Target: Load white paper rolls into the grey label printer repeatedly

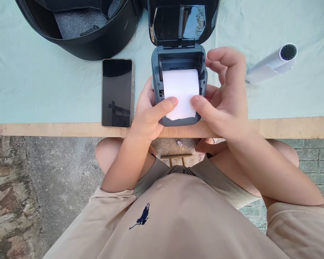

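A small dark grey label printer (202, 75) stands near the table's front edge, its black lid (164, 25) tipped back. Inside it sits a white paper roll (180, 84), whose loose end hangs over the printer's front with a torn edge. My left hand (151, 111) grips the printer's left side, the thumb pressing on the paper. On the other side, my right hand (224, 97) has its thumb on the paper's right edge. The right fingers are spread and curved beside the printer's right wall, and some are hidden behind it.
A black smartphone (117, 93) lies left of the printer. Behind it stands an unzipped round black case (97, 45) with grey foam. To the right is a white cylindrical object (270, 64) with a black end. The pale cloth (56, 93) stops at a wooden edge (56, 129).
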Available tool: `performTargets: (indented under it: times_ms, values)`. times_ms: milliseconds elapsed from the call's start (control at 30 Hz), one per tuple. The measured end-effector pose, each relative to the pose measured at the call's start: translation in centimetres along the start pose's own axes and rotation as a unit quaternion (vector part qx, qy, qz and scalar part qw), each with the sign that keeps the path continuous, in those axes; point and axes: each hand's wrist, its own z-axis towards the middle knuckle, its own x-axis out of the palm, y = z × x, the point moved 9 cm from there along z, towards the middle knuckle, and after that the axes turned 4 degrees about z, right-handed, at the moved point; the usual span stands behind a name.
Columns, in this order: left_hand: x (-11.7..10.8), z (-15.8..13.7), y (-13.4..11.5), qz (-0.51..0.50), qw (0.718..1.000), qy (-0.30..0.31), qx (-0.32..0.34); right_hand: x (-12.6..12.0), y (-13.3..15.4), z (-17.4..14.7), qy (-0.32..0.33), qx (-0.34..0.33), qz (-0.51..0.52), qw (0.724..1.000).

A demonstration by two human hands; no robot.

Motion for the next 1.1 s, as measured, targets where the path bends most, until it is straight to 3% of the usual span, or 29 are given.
performTargets:
  times_ms: [233, 533, 833, 967, 1100]
  values:
    - [0.0, -0.1, 0.0, 0.004, 1.000, -0.005, -0.010, 0.0, 0.1, 0.0, 0.006, 0.000, -0.002, 1.000]
    - [-0.4, 0.0, 0.3, -0.022, 1.000, -0.002, -0.019, -1.1, -0.4, 0.4, -0.039, 0.020, 0.009, 0.999]
    - [0.1, -0.3, -0.1, 0.009, 1.000, -0.002, -0.017, -0.3, -0.9, 0.6, 0.007, 0.041, 0.039, 0.998]
    - [-0.3, -0.3, 0.7, -0.034, 0.998, -0.014, -0.058, -0.7, -0.7, 0.8, -0.006, 0.043, 0.078, 0.996]
    - [-0.7, -0.3, 1.0, -0.059, 0.996, -0.014, -0.065, -0.2, -0.5, 0.8, 0.021, 0.045, 0.087, 0.995]
